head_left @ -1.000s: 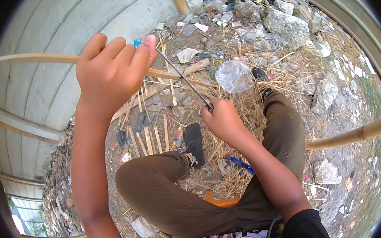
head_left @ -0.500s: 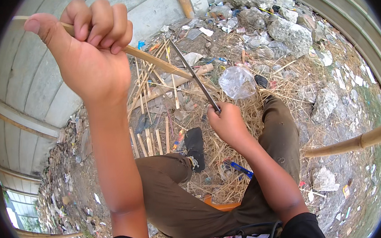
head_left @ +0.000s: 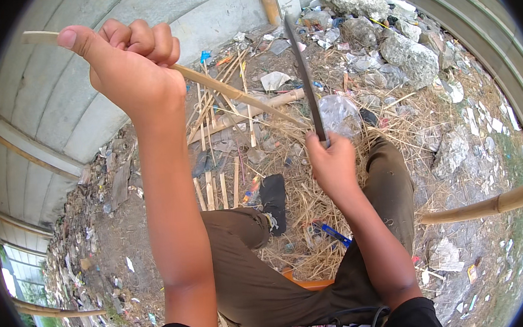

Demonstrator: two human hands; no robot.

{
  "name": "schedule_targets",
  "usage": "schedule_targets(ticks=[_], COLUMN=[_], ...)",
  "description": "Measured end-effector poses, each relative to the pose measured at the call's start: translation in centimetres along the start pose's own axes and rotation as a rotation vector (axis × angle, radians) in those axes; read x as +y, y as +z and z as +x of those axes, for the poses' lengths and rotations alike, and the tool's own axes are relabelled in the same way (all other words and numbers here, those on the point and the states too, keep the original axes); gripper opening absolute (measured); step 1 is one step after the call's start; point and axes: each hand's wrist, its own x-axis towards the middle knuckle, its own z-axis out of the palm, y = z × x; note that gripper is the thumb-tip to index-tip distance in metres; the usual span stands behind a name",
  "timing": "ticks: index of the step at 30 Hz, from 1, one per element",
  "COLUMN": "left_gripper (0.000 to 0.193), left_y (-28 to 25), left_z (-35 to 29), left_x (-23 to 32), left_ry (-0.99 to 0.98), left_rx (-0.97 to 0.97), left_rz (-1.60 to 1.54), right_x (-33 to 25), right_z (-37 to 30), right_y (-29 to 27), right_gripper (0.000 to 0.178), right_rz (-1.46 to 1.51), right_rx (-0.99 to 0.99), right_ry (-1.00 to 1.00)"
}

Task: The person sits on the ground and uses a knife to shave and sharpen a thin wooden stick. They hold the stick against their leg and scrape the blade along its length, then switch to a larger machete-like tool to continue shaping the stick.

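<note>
My left hand (head_left: 138, 75), raised at the upper left, is closed around a long bamboo strip (head_left: 231, 93). The strip slants down to the right, and its lower end reaches close to the blade near my right hand. My right hand (head_left: 334, 164) grips a long, dark-bladed knife (head_left: 305, 74) whose blade points up and away from me. Whether blade and strip touch I cannot tell. Below, between my legs, a blue utility knife (head_left: 333, 233) lies on bamboo shavings (head_left: 306, 221).
Several cut bamboo strips (head_left: 236, 181) lie beside my left foot, with more piled near a bamboo pole (head_left: 257, 108). A clear plastic bag (head_left: 339, 114) sits near my right foot. Rubble (head_left: 410, 56) and litter lie at the far right; a concrete wall (head_left: 194, 15) stands beyond.
The knife has swung to the right and now stands steeper. My right hand has shifted right and slightly down; my left hand and the strip have moved a little right and down.
</note>
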Motion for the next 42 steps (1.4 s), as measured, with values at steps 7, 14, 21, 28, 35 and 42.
schedule_targets(ticks=[7, 14, 21, 28, 35, 42], left_gripper=[0.068, 0.068, 0.068, 0.067, 0.068, 0.067], left_y=[1.2, -1.1, 2.0, 0.0, 1.8, 3.6], left_z=[-0.2, 1.1, -0.3, 0.7, 0.9, -0.7], left_x=[-0.2, -0.1, -0.4, -0.5, -0.4, -0.6], left_ry=[-0.021, -0.077, -0.078, -0.011, 0.008, -0.027], left_rx=[-0.067, -0.080, -0.110, 0.000, 0.061, -0.034], left_rz=[-0.053, -0.111, -0.112, -0.030, 0.017, -0.056], right_x=[1.7, 0.4, 3.9, -2.8, 2.6, 5.8], right_z=[-0.6, -1.2, -0.2, -0.4, 0.8, 2.3], right_y=[1.8, 0.6, 3.7, 1.1, 0.5, 1.3], right_gripper=[0.030, 0.028, 0.025, 0.028, 0.029, 0.026], right_rz=[0.014, -0.134, -0.006, 0.080, -0.199, -0.154], right_rx=[0.036, -0.061, 0.090, 0.217, 0.024, -0.050], right_ry=[-0.258, -0.118, -0.190, -0.501, -0.072, -0.099])
